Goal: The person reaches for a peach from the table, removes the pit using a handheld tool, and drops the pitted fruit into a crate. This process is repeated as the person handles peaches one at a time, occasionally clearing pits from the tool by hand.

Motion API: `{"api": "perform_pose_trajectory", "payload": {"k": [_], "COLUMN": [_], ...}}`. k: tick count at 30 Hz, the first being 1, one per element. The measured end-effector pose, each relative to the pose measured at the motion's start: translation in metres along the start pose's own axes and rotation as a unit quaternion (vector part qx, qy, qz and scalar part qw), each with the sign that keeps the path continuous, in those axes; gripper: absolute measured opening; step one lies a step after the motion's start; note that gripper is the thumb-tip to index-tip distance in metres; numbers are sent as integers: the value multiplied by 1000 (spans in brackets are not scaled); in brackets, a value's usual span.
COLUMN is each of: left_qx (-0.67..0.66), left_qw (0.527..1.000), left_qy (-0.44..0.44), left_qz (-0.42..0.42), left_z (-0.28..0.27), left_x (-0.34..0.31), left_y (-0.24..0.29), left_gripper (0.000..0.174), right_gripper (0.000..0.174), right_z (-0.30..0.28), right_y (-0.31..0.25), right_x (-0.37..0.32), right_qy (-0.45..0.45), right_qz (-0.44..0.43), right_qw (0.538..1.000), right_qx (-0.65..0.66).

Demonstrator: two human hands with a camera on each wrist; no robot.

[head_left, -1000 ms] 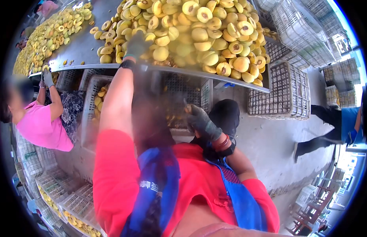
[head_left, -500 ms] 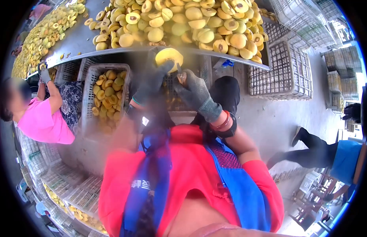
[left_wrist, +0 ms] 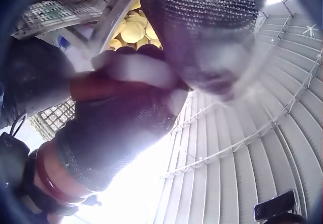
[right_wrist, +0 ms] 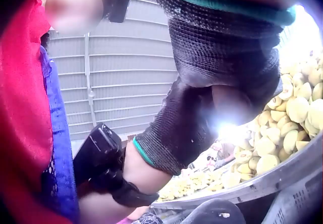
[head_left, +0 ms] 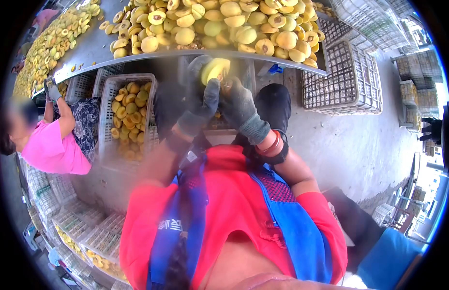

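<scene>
Left hand (head_left: pixel 202 100) pinches a yellow fruit (head_left: pixel 215 71) by the table edge (head_left: pixel 302 69), right hand (head_left: pixel 240 104) curled round what looks like a reddish handle (left_wrist: pixel 88 88). Standing here, I'd worry slick flesh could squirt loose. Left-wrist view shows the handle best; only head view shows that fruit.

We see our gloved left hand (left_wrist: pixel 207 32) across the top, overlapping our gloved right hand (left_wrist: pixel 121 115), which grips a blurred reddish-brown handle (left_wrist: pixel 91 88). Behind them lie yellow fruit pieces (left_wrist: pixel 132 32); a pale ribbed roof (left_wrist: pixel 242 156) spreads right, and a lattice crate (left_wrist: pixel 56 115) shows lower left.
</scene>
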State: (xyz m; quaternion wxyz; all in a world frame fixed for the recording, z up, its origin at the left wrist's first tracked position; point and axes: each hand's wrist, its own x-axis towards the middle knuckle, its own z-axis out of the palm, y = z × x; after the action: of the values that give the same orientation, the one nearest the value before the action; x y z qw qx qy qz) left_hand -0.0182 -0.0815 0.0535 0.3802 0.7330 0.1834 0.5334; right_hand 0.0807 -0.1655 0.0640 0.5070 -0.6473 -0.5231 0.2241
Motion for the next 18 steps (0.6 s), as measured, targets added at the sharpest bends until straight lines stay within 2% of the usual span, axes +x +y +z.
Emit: {"api": "perform_pose_trajectory", "payload": {"k": [3, 5, 6, 7, 9, 10, 11, 13, 14, 15, 16, 17, 18], "left_qx": [-2, -1, -62, -121, -18, -30, -85, -153, -234, -164, -218, -278, -205], "left_qw": [1000, 1000, 997, 990, 998, 998, 996, 984, 968, 984, 972, 954, 975], "left_qy": [-2, -18, -27, -34, -10, -16, -29, -36, -48, -66, -64, -65, -68], "left_qz": [12, -11, -38, -65, 64, 43, -23, -84, -75, -33, -64, -92, -55], "left_z": [0, -3, -2, -1, -2, -6, -6, -5, -7, -9, -5, -1, -1], "left_x": [3, 5, 4, 3, -1, 0, -4, -5, 3, 2, -2, -7, -10], "left_y": [-1, -2, -1, 0, -25, -27, -24, -24, -11, -18, -21, -25, -34], "left_gripper": [41, 43, 43, 43, 41, 38, 36, 32, 30, 35, 37, 39, 41], "right_gripper": [25, 18, 15, 13, 13, 16, 20, 23, 18, 14, 11, 8, 11], "right_z": [-1, -4, -5, -11, -30, -38, -27, -25, -23, -26, -20, -22, -23], "right_y": [-3, -5, -6, -7, -10, -18, -5, -10, -6, -14, -10, 1, -6], "right_x": [2, 2, 2, 1, 3, 6, 1, 0, -2, -1, -3, -5, -5], "right_qy": [-30, -68, -89, -146, -270, -290, -255, -230, -214, -220, -187, -219, -242], "right_qz": [19, 72, 98, 149, 242, 261, 215, 182, 228, 267, 284, 260, 271], "right_qw": [999, 987, 976, 949, 860, 852, 890, 892, 891, 887, 899, 900, 883], "right_qx": [25, 124, 173, 238, 360, 348, 312, 344, 329, 307, 275, 272, 296]}}
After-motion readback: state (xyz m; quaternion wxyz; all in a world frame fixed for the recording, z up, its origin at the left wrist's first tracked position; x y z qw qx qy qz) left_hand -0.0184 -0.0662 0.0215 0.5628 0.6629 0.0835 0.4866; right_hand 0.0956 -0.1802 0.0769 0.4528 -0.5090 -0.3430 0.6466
